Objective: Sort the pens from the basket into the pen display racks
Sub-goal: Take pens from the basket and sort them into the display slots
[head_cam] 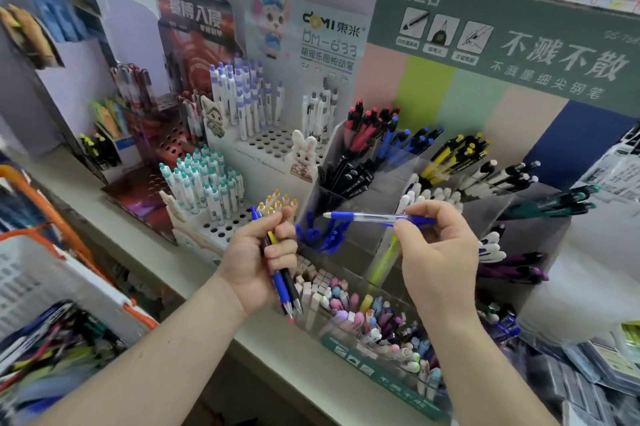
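My left hand (258,261) grips a bunch of pens (285,282), blue, black and yellow, tips pointing down. My right hand (438,252) pinches a clear pen with a blue cap (367,216), held level over the clear compartment rack (349,245). Just below and left of that pen, a compartment holds blue pens (322,233). The white basket with orange rim (69,273) sits at the lower left with several mixed pens (52,342) inside.
White peg-hole racks (221,221) with teal and purple pens stand to the left. Clear compartments hold black (346,179), red (367,127), yellow (457,155) and white (491,245) pens. A low green tray (377,373) of pastel pens lines the shelf's front edge.
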### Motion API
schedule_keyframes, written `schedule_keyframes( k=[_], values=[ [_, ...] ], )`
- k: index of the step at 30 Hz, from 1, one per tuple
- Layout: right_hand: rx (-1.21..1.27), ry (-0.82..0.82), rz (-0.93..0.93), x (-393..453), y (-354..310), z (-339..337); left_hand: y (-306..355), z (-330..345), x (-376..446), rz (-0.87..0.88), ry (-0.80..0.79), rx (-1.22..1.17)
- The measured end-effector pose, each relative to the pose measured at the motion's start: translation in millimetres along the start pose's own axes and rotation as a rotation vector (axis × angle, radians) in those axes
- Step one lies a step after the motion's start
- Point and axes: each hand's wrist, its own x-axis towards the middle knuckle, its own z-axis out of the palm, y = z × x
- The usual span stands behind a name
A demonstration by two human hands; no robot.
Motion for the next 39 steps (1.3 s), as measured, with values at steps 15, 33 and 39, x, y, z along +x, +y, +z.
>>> schedule_keyframes(
  k=[15, 33, 39],
  values=[
    [-0.714, -0.194, -0.454, 30, 46, 77, 17, 13, -12, 0.174, 0.352, 0.195],
    [-1.157, -0.558, -0.166, 48, 27, 95, -3, 26, -7, 0.201, 0.47, 0.387],
    [-1.139, -0.584, -0.172, 46, 19, 96, -3, 26, -5, 0.222, 0.489, 0.504]
  ],
)
